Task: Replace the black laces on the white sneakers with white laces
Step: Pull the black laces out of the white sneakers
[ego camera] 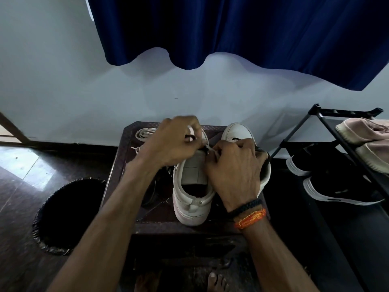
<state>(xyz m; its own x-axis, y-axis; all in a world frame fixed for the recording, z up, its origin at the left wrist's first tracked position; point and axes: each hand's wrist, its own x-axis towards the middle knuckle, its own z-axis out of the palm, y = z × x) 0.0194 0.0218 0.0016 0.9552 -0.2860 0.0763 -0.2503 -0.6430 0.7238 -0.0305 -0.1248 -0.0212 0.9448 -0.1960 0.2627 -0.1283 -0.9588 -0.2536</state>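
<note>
You've got a pale wall point(63, 85) ahead w/ a dark blue curtain point(242, 32) hanging from top. Floor point(19, 175) is dark, glossy tile. Black bin point(69, 216) at left, black rack point(328, 131) w/ shoes at right.

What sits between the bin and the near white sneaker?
Head view: the left forearm crosses that gap, over the stool edge and a dark lace pile, between bin and sneaker.
</note>
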